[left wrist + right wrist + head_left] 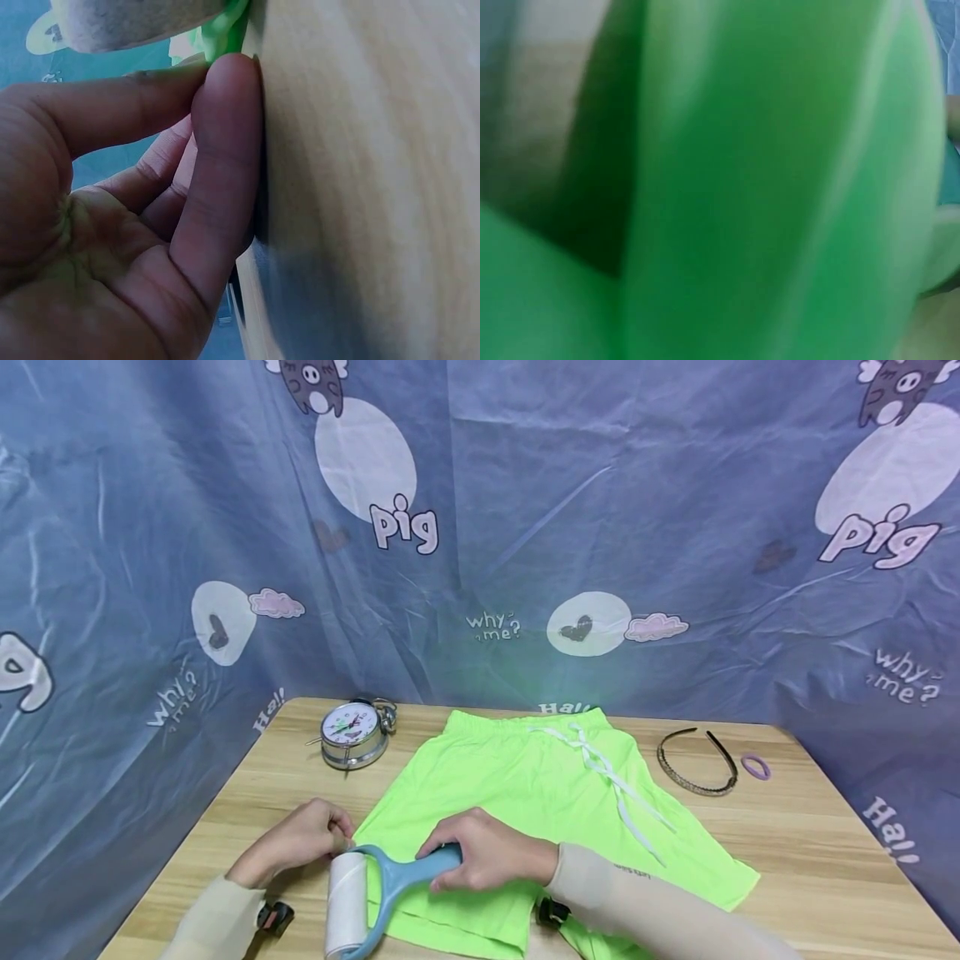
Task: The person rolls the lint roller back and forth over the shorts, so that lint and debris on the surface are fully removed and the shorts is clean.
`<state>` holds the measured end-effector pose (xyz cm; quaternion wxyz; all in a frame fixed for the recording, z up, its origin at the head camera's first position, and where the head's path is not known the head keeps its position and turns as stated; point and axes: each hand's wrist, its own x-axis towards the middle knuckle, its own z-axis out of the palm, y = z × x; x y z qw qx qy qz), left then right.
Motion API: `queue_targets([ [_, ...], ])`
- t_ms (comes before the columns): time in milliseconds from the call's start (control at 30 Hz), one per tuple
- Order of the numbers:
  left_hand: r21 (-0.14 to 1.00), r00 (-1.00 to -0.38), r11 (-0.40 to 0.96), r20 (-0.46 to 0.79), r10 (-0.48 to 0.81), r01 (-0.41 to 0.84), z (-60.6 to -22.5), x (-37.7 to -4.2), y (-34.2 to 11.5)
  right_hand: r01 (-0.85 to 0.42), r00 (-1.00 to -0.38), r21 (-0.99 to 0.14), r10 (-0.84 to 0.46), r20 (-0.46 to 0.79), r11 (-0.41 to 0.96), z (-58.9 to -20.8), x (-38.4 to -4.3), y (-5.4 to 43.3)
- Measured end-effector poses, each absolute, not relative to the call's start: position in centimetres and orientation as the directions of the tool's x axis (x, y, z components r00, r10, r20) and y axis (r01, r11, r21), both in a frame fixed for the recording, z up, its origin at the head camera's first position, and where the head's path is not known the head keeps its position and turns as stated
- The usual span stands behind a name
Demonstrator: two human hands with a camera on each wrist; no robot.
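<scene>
Neon green shorts [495, 777] lie spread on the table, their white drawstring [592, 760] trailing over the front. In my right hand [491, 852] I grip the blue handle of a lint roller [390, 881]. Its white roll [347, 902] lies along the left leg's edge, partly over the bare wood. My left hand [311, 835] is just beyond the roll, thumb and finger pinching the hem of the shorts. The left wrist view shows a bit of green cloth [225, 34] at those fingertips, under the roll's end. Blurred green fabric [765, 180] fills most of the right wrist view.
A twin-bell alarm clock [352, 735] stands at the back left of the wooden table [825, 860]. To the right of the shorts lie a headband [701, 789] and a purple hair tie [755, 767]. A printed blue curtain [510, 543] hangs behind and at both sides.
</scene>
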<state>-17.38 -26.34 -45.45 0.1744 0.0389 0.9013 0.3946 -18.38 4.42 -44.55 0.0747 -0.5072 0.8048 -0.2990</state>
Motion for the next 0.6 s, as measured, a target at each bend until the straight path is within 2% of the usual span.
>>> queue_targets([
  [200,0.747,-0.932,0.659,-0.295,0.209,-0.088,-45.6,-17.3,-26.2,-0.768,-0.470,-0.568,-0.862,0.189,0.294,-44.7,-18.4,5.0],
  [600,0.744,-0.928,0.654,-0.327,0.179,-0.135,-45.4,-17.2,-26.0,-0.717,-0.520,-0.624,-0.835,0.179,0.312,-44.5,-18.1,6.3],
])
